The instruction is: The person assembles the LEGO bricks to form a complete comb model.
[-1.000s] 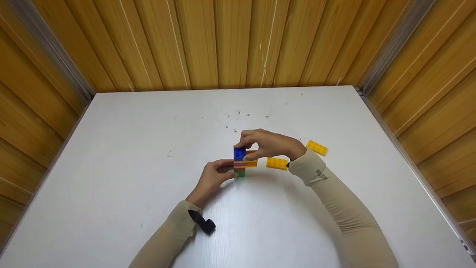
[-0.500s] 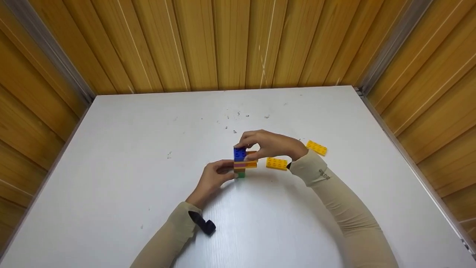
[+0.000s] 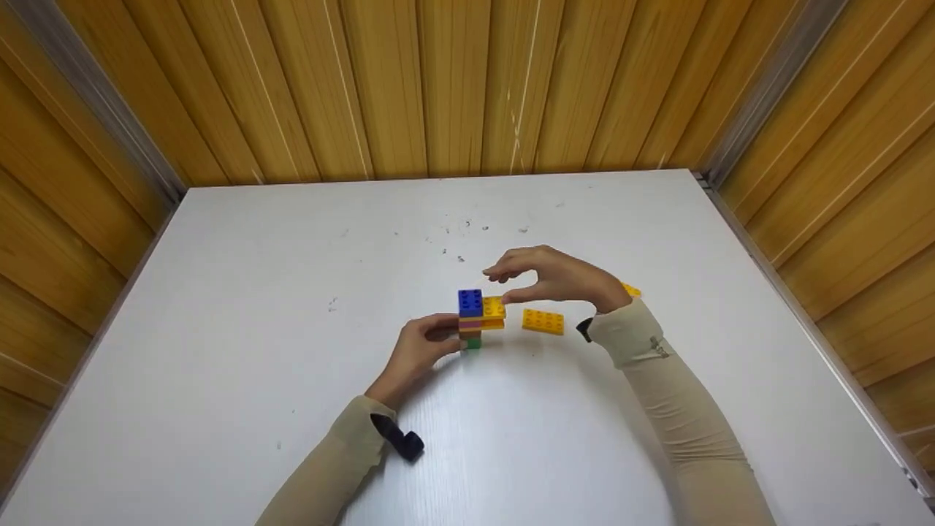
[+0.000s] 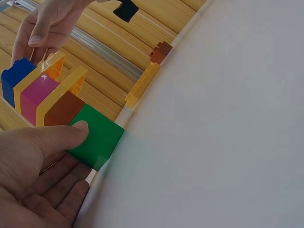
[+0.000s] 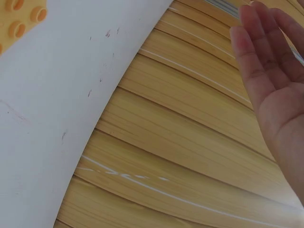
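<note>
A tower of toy building bricks stands upright on the table. From the bottom it runs green brick point(image 4: 97, 137), brown brick point(image 4: 64, 108), yellow plate, pink brick point(image 4: 40, 95), yellow plate, with a blue brick point(image 3: 470, 302) on top. Both yellow plates jut out to the right; the upper plate point(image 3: 494, 305) shows its studs. My left hand point(image 3: 415, 352) grips the tower low down, thumb on the green brick. To the right of the blue brick hovers my right hand point(image 3: 566, 279), fingers apart and holding nothing. Whether its thumb touches the upper plate I cannot tell.
One loose yellow plate point(image 3: 543, 321) lies right of the tower. Another yellow plate point(image 3: 630, 289) is partly hidden behind my right wrist. In the left wrist view a loose brown brick point(image 4: 160, 52) sits beyond a yellow plate point(image 4: 142, 85). Wood-patterned walls point(image 3: 453, 88) border the white table point(image 3: 292, 263).
My right hand has let go of the blue brick and moved right and slightly away, uncovering the upper yellow plate's studs. The left hand and tower have stayed put.
</note>
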Available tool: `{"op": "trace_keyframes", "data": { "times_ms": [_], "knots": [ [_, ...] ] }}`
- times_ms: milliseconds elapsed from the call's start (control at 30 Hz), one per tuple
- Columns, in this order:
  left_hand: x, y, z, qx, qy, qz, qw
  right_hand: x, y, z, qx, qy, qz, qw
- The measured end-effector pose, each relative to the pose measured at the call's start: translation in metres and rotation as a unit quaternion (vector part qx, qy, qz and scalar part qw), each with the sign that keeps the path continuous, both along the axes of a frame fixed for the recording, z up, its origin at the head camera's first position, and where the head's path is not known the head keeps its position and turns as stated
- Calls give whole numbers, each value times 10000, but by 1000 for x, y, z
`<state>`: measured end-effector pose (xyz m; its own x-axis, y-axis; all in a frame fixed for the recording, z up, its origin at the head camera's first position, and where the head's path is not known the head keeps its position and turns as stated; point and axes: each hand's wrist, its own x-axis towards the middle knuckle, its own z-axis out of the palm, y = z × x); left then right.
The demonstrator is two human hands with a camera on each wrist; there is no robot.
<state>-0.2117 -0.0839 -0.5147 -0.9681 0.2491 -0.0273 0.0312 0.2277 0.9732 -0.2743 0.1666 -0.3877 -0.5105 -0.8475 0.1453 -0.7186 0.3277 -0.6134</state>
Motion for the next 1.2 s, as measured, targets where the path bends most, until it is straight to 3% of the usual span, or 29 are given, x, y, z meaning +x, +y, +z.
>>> {"op": "trace_keyframes", "data": {
  "times_ms": [200, 533, 867, 1200],
  "knots": [
    [0, 0, 0, -100, -105, 61, 9999, -2, 24, -2, 53, -141, -562, 9983],
    [0, 0, 1, -76, -164, 44, 9998, -15, 59, -9, 564, -560, -1542, 9848],
    [-1, 1, 1, -109, 8, 38, 9999, -29, 91, -17, 1336, -588, -2342, 9612],
    [0, 1, 0, -121, 3, 14, 9999, -36, 124, -31, 1780, -906, -2788, 9393]
  ]
}}
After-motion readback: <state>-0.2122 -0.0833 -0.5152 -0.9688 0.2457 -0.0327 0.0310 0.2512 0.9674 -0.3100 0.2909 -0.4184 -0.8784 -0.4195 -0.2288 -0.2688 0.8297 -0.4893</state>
